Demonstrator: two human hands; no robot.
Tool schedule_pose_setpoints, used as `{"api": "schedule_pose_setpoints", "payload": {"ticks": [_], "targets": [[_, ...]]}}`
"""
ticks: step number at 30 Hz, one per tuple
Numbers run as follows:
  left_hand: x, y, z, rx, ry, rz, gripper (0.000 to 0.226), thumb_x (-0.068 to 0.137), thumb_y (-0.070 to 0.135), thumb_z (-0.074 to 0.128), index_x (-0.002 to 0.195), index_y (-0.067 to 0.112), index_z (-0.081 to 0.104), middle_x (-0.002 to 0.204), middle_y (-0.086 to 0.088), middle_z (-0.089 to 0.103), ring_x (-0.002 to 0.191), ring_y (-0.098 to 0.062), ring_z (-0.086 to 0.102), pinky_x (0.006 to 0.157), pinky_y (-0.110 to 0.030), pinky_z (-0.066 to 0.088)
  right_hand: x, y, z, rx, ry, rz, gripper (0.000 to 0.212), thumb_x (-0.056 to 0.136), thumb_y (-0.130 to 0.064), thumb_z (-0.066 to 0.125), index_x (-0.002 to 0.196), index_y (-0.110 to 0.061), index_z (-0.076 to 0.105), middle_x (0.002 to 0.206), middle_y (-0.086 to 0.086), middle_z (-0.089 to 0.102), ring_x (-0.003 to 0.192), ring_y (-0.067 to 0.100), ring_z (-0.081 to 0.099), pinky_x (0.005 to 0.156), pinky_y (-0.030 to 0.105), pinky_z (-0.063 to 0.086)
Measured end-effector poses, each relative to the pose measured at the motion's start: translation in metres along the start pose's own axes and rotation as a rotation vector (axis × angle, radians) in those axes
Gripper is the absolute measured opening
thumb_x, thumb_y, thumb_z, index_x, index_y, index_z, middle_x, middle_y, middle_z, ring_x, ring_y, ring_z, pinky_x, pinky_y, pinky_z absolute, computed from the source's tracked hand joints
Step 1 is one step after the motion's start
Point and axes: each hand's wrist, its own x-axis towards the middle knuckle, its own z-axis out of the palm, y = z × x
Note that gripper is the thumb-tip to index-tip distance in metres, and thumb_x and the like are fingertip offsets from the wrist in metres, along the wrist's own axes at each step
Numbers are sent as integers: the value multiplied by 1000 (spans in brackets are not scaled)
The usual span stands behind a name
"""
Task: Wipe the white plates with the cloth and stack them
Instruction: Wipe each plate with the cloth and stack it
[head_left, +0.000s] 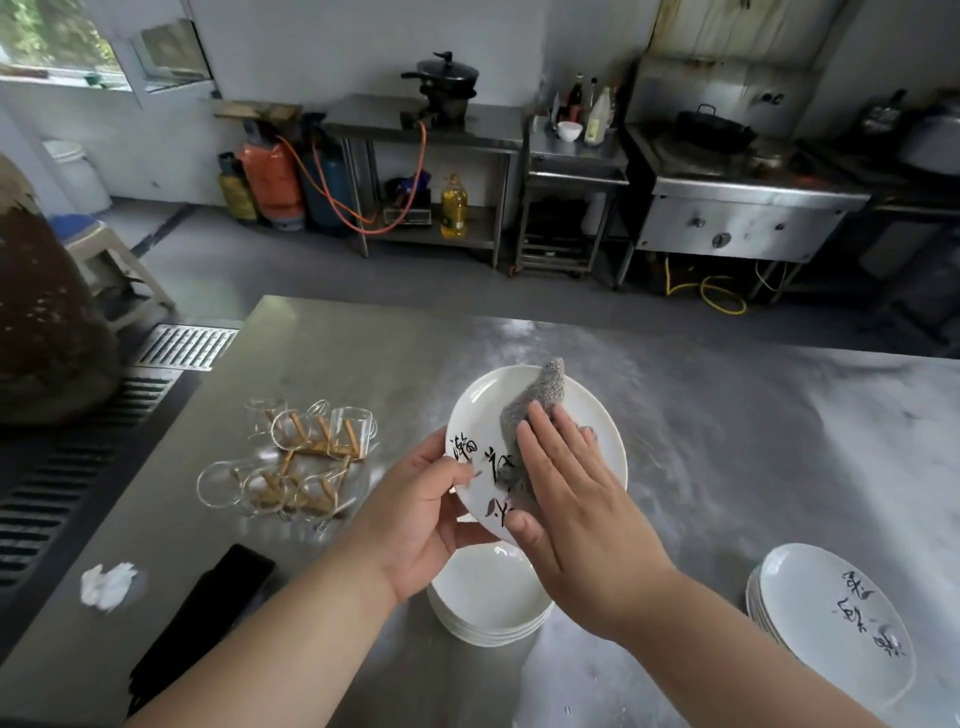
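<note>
While the round white ceramic plate with black brush lettering (592, 415) is held tilted above the brushed steel table (727, 415), the left hand (415, 514) grips its rim at eight o'clock, thumb on the face, probably to steady it against rubbing. The right hand (571, 499), fingers straight and together, presses the grey woven cloth (535, 405) flat on the plate's centre. A stack of plain white plates (488, 597) sits at six o'clock, seemingly for wiped ones; a lettered stack (831, 623) sits at four o'clock, clear glass cups (296, 462) at nine.
</note>
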Motion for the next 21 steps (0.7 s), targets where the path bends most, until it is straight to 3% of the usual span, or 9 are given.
{"api": "schedule_pose_setpoints", "payload": {"ticks": [4, 9, 13, 15, 18, 21], "targets": [[-6, 3, -3, 29, -50, -18, 56, 87, 2, 54, 136, 26, 67, 127, -23, 71, 101, -38, 74, 71, -53, 63, -1, 9, -4, -45, -117, -105, 85, 103, -69, 8, 165, -10, 5, 173, 4, -6, 159, 17, -15, 130, 44, 6], [-8, 5, 5, 51, -127, -14, 57, 86, 2, 53, 136, 23, 68, 126, -25, 71, 106, -36, 73, 80, -60, 63, 25, 14, -27, -66, -60, -79, 98, 95, -78, 3, 164, -9, -1, 172, 7, -15, 158, 18, -21, 130, 45, -1], [-3, 16, 4, -18, -90, 40, 53, 82, 1, 52, 124, 24, 77, 116, -15, 78, 95, -26, 78, 63, -43, 64, 13, -9, -15, 17, -81, -259, 97, 96, -78, 10, 165, -10, 13, 174, 7, 1, 161, 25, -7, 130, 51, 8], [-4, 18, -2, -32, -73, 48, 53, 79, -1, 53, 118, 24, 80, 117, -16, 78, 99, -28, 78, 64, -44, 64, 0, -15, -7, 51, -98, -320, 95, 96, -78, 12, 165, -13, 18, 174, 2, 7, 161, 22, -1, 130, 48, 10], [-7, 12, -7, -37, -98, 24, 54, 77, -3, 56, 119, 21, 79, 116, -19, 77, 97, -29, 78, 66, -45, 64, 5, -5, -13, 22, -97, -277, 96, 95, -79, 12, 165, -14, 22, 174, 1, 10, 161, 20, -1, 130, 47, 10], [-9, 5, -2, 8, -116, -13, 53, 79, 1, 53, 124, 18, 76, 111, -21, 76, 90, -30, 77, 67, -49, 63, 24, 5, -28, -62, -60, -105, 99, 93, -81, 9, 166, -14, 7, 173, 2, -8, 159, 18, -16, 129, 48, 5]]}}
